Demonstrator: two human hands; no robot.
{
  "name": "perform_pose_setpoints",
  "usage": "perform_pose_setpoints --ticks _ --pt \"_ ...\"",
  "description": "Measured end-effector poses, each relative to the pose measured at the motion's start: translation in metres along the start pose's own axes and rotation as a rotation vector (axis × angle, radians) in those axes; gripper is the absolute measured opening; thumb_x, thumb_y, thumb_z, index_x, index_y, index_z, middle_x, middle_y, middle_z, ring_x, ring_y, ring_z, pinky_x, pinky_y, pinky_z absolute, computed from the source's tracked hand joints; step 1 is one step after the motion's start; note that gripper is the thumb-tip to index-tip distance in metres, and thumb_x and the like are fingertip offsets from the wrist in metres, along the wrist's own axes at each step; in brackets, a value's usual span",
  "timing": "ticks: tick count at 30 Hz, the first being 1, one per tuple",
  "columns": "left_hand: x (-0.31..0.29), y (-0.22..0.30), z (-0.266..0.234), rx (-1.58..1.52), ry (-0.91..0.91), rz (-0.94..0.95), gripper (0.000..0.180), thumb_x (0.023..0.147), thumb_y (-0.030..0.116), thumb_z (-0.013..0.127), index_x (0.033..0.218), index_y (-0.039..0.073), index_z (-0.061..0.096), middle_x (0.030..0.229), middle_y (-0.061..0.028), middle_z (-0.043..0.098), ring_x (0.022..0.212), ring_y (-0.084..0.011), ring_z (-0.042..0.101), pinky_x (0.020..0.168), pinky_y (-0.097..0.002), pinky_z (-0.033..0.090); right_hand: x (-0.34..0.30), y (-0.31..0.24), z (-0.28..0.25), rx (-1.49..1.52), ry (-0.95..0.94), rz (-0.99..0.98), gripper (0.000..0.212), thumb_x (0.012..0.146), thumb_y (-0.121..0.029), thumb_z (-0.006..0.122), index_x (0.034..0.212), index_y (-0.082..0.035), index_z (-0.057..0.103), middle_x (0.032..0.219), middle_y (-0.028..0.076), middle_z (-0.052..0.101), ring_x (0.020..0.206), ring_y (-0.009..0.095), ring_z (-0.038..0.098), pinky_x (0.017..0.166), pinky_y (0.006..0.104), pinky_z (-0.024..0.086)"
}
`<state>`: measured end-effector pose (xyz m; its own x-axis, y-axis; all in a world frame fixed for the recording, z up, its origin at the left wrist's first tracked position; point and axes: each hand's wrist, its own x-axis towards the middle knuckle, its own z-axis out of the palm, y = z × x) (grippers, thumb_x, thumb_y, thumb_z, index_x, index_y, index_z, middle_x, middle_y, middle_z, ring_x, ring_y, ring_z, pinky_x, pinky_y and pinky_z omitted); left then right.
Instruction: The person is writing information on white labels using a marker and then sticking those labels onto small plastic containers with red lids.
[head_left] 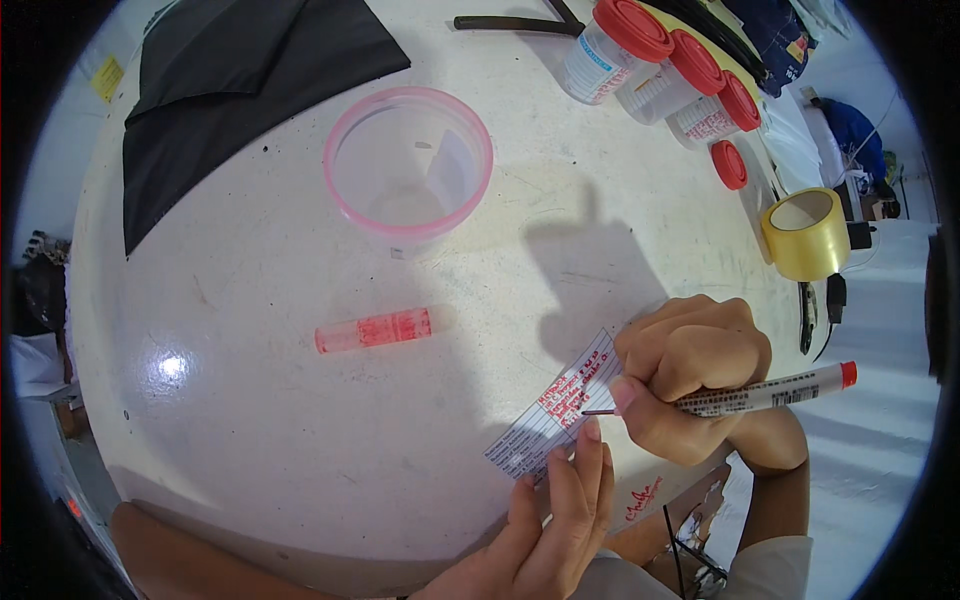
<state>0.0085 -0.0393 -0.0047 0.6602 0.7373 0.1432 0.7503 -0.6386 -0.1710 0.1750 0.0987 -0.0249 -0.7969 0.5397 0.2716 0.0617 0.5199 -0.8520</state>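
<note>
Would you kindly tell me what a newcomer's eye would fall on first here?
Probably the right grip holding a red-ended marker to a lined paper strip, low, right of centre. Next, perhaps, the pink-rimmed clear cup at upper centre and three red-lidded jars at upper right.

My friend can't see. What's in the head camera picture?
A person's right hand holds a marker to a lined slip with red writing; the left hand touches its edge. Also on the white table: a clear cup, reddish tube, red-lidded jars and yellow tape.
</note>
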Motion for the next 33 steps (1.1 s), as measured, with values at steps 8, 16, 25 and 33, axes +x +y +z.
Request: perform_pose_setpoints --ticks 8,16,25,33 --pt "0.002 0.006 0.010 -0.227 -0.016 -0.076 0.038 0.089 0.016 0.047 0.119 -0.004 0.059 0.127 -0.0192 0.057 0.118 -0.0292 0.052 0.096 -0.0311 0.046 0.002 -0.003 0.001 -0.013 -0.001 0.008 0.034 0.064 0.016 0.058 0.060 -0.007 0.033 0.047 0.006 0.045 0.034 0.019 0.040 0.034 0.0300 0.029" --pt "-0.001 0.002 -0.001 0.069 0.015 -0.025 0.036 0.089 0.013 0.048 0.119 -0.003 0.059 0.126 -0.0190 0.058 0.117 -0.0277 0.053 0.096 -0.0312 0.047 0.002 -0.005 0.000 -0.016 -0.025 0.008 0.035 0.065 0.017 0.057 0.060 -0.006 0.032 0.047 0.007 0.045 0.035 0.020 0.042 0.035 0.0303 0.030" --pt "-0.005 0.009 0.000 -0.031 -0.025 -0.025 0.041 0.090 0.017 0.045 0.122 -0.005 0.059 0.127 -0.0191 0.058 0.121 -0.0313 0.051 0.098 -0.0362 0.047 -0.008 -0.004 -0.005 0.408 0.223 0.160 0.039 0.070 0.016 0.063 0.058 -0.006 0.034 0.050 0.008 0.049 0.039 0.013 0.044 0.037 0.0268 0.027" --pt "-0.011 0.013 -0.007 -0.062 -0.077 -0.024 0.043 0.091 0.018 0.043 0.123 -0.006 0.057 0.131 -0.0208 0.054 0.125 -0.0343 0.048 0.104 -0.0378 0.043 0.001 -0.006 0.002 0.379 -0.121 0.125 0.029 0.069 0.012 0.072 0.074 -0.005 0.050 0.056 0.009 0.055 0.046 0.015 0.049 0.042 0.0278 0.034"
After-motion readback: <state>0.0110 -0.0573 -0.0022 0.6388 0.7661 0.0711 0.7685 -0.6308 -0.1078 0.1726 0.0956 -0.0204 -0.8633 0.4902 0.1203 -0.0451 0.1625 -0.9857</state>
